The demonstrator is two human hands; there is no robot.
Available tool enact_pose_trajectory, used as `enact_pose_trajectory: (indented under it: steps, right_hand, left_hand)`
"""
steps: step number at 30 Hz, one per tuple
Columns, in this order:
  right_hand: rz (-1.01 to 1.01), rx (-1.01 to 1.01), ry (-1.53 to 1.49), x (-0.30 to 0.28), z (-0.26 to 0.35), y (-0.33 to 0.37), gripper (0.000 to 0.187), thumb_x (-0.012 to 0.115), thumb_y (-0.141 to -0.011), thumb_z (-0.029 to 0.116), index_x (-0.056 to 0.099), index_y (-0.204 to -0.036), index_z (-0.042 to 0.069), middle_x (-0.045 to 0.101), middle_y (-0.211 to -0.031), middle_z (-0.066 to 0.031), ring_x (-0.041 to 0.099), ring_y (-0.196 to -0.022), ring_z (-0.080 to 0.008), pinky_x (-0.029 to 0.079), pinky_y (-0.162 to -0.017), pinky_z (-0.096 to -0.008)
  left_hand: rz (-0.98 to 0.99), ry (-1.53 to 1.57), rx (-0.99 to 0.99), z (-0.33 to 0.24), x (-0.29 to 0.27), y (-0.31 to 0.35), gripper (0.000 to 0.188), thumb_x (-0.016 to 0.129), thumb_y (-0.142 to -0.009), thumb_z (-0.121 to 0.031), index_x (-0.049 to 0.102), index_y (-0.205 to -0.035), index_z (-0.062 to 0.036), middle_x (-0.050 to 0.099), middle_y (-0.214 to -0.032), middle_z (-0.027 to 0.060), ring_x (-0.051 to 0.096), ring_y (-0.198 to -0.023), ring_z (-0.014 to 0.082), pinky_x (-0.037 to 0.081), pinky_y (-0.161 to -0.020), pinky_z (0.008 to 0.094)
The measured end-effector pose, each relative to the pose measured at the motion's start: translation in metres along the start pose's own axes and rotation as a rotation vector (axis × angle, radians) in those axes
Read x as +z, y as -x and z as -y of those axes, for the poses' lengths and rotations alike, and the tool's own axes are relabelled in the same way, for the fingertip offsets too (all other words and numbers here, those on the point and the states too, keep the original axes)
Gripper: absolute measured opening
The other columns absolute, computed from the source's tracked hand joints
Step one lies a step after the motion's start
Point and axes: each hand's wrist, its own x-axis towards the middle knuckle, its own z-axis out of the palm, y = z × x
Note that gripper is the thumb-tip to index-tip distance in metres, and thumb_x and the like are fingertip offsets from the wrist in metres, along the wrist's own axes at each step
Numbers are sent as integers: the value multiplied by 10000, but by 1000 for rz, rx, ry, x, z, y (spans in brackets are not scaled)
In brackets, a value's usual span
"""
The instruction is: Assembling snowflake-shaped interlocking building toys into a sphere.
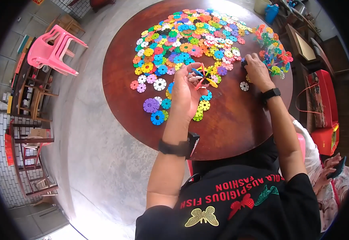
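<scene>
My left hand (183,93) is raised over the round table, its fingers closed around a small cluster of interlocking flower discs (205,77) in blue, white, red, orange and yellow. To the right, my right hand (257,72) is bent low over the tabletop, with a dark disc (243,63) at its fingertips. A white notched disc (244,86) lies just below that hand. Beneath and beside my left hand are loose discs, among them a purple one (151,105) and a blue one (157,118). What my right fingers grip is partly hidden.
A wide heap of colourful flower discs (186,47) covers the far part of the brown table (230,128). At its right edge stands a built-up disc structure (274,54). Stacked pink chairs (48,50) stand left. A person's hand with a phone (337,168) is at lower right.
</scene>
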Motion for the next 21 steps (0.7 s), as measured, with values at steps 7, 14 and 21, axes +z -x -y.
enact_pose_trajectory:
  steps: [7,14,21]
  right_hand:
    - [-19,-54,-60,-20,7,5,171,605,-778,77,507,-912,32,587,-902,-155,592,-887,-361,469,-740,-445]
    - [27,-136,-388,-27,21,32,138,623,-740,87,535,-829,27,608,-763,-159,596,-772,-351,449,-654,-442]
    - [131,-292,-311,-28,34,31,152,647,-714,86,563,-812,5,573,-711,-148,573,-715,-332,451,-637,-400]
  left_hand:
    - [3,52,-14,0,-4,1,394,439,-940,-387,550,-1095,-42,569,-852,40,578,-690,143,468,-500,292]
    - [-80,5,59,-2,-11,1,217,589,-883,-136,548,-1077,-48,597,-906,52,552,-689,136,454,-563,258]
    - [-211,36,115,-6,-11,1,196,573,-898,-130,554,-1080,-61,589,-942,60,597,-707,172,518,-578,306]
